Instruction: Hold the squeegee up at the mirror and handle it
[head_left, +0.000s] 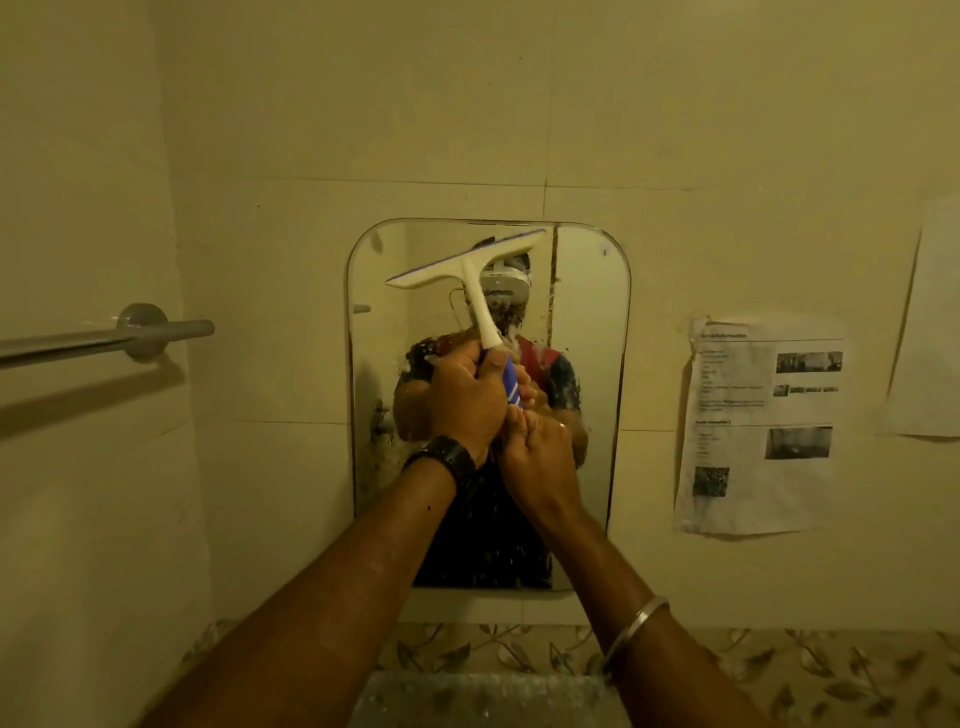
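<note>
While both hands clasp the squeegee (470, 291) by its blue-striped grip, the left hand (465, 400) wraps the handle and the right hand (537, 457) curls beneath to steady it. I note the blade tilted near the top of the wet mirror (587, 364), apparently for firm contact. Towel bar (104, 340) left; printed sheet (758, 426) right.

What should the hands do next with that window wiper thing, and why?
Probably press the squeegee blade flat against the top of the mirror and pull it down. Both the left hand and the right hand grip its handle, the blade sits tilted near the mirror's upper edge, and the glass below looks spattered with wet drops and foam.
</note>
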